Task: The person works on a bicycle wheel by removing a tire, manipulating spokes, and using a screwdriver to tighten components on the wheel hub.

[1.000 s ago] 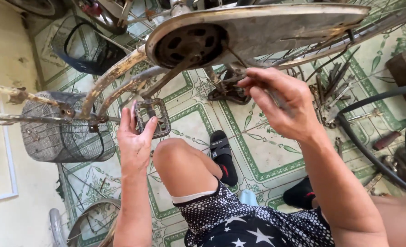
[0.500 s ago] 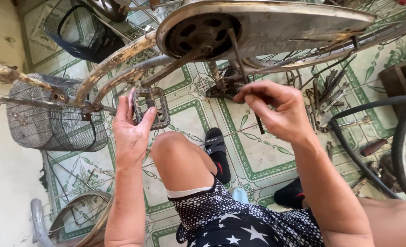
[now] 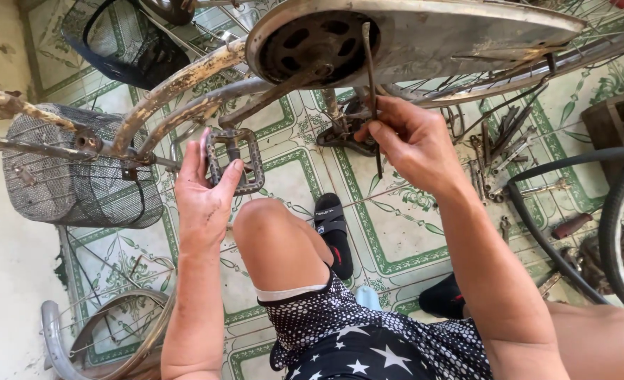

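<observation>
Green-patterned tile floor (image 3: 403, 232) lies beneath both hands; the left hand (image 3: 203, 193) grips a rusty metal pedal (image 3: 234, 158), the right hand (image 3: 410, 141) pinches a thin dark rod (image 3: 372, 84); scattered tools (image 3: 498, 151) lie right.

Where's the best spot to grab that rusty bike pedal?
Probably the pedal frame's two long side bars, coming from below, as the left hand does now. The cage is open and flat, so thumb and fingers can pinch opposite edges, clear of the crank arm above.

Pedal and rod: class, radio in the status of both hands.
Left hand grips pedal. Right hand holds thin rod at chain cover. Knee between them.
</observation>
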